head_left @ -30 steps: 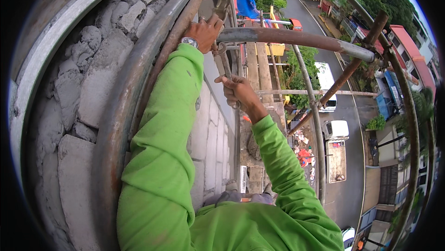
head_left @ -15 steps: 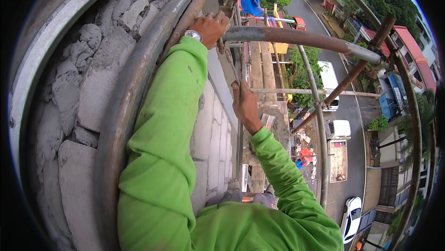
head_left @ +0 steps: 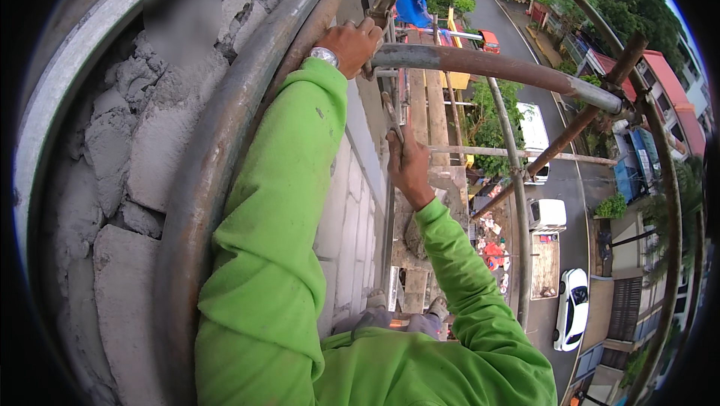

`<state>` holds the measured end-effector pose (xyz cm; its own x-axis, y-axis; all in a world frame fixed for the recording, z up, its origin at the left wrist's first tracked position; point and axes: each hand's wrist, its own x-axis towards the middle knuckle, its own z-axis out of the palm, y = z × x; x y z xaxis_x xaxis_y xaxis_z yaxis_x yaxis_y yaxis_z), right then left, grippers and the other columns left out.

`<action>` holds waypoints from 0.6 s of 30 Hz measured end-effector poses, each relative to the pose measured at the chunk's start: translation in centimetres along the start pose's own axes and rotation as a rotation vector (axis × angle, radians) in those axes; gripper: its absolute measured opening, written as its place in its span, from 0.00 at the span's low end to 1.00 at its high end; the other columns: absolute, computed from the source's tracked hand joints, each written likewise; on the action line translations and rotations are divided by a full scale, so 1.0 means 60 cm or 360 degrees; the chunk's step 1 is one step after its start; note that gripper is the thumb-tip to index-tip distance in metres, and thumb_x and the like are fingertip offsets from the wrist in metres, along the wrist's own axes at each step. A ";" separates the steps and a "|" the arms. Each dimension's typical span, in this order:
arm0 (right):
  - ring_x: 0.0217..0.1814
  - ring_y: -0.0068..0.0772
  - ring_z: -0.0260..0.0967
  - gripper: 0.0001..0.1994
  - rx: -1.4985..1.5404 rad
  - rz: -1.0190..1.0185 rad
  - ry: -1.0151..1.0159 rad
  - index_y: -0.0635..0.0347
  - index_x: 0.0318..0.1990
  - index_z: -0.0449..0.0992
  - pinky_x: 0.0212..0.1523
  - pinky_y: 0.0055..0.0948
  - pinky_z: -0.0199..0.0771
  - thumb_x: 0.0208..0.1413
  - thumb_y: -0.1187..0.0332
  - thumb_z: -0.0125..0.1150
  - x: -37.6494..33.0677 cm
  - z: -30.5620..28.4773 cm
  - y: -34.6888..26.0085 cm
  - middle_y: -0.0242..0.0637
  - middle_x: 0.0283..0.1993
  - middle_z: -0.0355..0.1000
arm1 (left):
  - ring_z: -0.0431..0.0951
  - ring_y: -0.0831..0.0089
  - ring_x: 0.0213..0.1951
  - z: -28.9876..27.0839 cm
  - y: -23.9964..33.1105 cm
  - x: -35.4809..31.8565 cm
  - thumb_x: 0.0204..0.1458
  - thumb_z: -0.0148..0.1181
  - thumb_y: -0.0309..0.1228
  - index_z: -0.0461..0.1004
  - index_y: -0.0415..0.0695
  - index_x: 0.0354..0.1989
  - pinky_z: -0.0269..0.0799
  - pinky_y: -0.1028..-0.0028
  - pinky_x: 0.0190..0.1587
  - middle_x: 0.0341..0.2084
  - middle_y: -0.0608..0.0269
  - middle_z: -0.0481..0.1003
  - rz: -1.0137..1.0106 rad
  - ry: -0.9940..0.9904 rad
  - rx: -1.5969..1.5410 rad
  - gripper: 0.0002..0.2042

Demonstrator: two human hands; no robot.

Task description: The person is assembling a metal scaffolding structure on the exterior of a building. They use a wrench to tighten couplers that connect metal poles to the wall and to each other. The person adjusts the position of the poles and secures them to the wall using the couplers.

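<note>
My left hand (head_left: 349, 44), with a metal watch (head_left: 325, 54) at the wrist, is closed round a rusty scaffold pipe (head_left: 330, 1) by its joint. Just beyond its fingers is a rusty scaffold clamp (head_left: 382, 1). A horizontal scaffold pipe (head_left: 487, 62) runs right from this joint. My right hand (head_left: 409, 162), lower and to the right, grips a slim rusty metal bar (head_left: 391, 112). The bar's upper end is free and apart from the clamp; its lower end is hidden in the fist.
A thick curved pipe (head_left: 206, 158) and broken concrete blocks (head_left: 169, 136) lie on the left. Below are a block wall (head_left: 349, 218), wooden planks (head_left: 435, 106) and my feet. More scaffold poles (head_left: 517, 203) cross on the right, high above a street (head_left: 559, 256) with parked vehicles.
The bar in my right hand has come away from the joint near my left hand and now tilts to the upper left. My left hand keeps its hold on the pipe.
</note>
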<state>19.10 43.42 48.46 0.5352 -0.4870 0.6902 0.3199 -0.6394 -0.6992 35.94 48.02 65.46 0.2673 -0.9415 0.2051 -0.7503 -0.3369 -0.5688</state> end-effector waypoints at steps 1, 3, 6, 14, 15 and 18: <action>0.22 0.60 0.66 0.05 0.0049 -0.0050 0.0075 0.61 0.36 0.64 0.19 0.44 0.63 0.58 0.73 0.53 0.015 -0.010 -0.002 0.52 0.21 0.68 | 0.76 0.54 0.43 0.005 0.004 0.009 0.36 0.72 0.34 0.61 0.41 0.47 0.77 0.61 0.39 0.45 0.54 0.65 -0.0008 -0.0022 -0.0029 0.31; 0.24 0.52 0.71 0.04 0.0062 0.0019 0.0217 0.61 0.36 0.69 0.22 0.37 0.64 0.59 0.71 0.53 0.077 -0.024 -0.011 0.50 0.23 0.69 | 0.76 0.52 0.42 0.009 0.002 0.002 0.38 0.70 0.30 0.61 0.41 0.47 0.77 0.60 0.39 0.45 0.54 0.65 -0.0054 0.0068 -0.0043 0.28; 0.23 0.50 0.69 0.10 -0.0001 0.0010 0.0274 0.62 0.40 0.73 0.24 0.37 0.66 0.62 0.65 0.51 0.195 -0.036 -0.012 0.51 0.23 0.69 | 0.76 0.51 0.42 -0.001 0.005 -0.014 0.40 0.66 0.25 0.62 0.42 0.49 0.76 0.60 0.41 0.45 0.53 0.65 -0.0229 0.0059 -0.0117 0.26; 0.26 0.32 0.76 0.17 0.1067 0.0869 -0.0411 0.73 0.42 0.72 0.24 0.28 0.76 0.62 0.62 0.48 0.349 0.017 0.013 0.43 0.31 0.76 | 0.75 0.53 0.45 -0.011 0.016 -0.016 0.43 0.57 0.16 0.65 0.50 0.58 0.73 0.59 0.46 0.47 0.52 0.68 -0.0584 0.0030 -0.0684 0.30; 0.24 0.32 0.76 0.18 0.0933 0.0862 -0.0429 0.73 0.42 0.72 0.23 0.28 0.76 0.62 0.62 0.49 0.355 0.022 0.008 0.43 0.30 0.76 | 0.75 0.54 0.45 -0.006 0.016 -0.020 0.43 0.57 0.16 0.66 0.50 0.57 0.73 0.59 0.46 0.46 0.53 0.70 -0.0622 0.0175 -0.0739 0.29; 0.19 0.33 0.74 0.17 0.0497 0.0856 -0.0520 0.73 0.42 0.72 0.17 0.28 0.74 0.61 0.62 0.49 0.376 0.037 0.026 0.44 0.26 0.76 | 0.76 0.55 0.44 0.009 0.032 -0.028 0.45 0.58 0.19 0.70 0.48 0.53 0.71 0.61 0.46 0.41 0.53 0.76 -0.0920 0.0595 -0.1066 0.23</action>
<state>33.40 32.75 62.52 0.8741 -0.4527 0.1763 0.1282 -0.1352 -0.9825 34.38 48.94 63.58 0.5812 -0.5296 0.6179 -0.7836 -0.5690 0.2495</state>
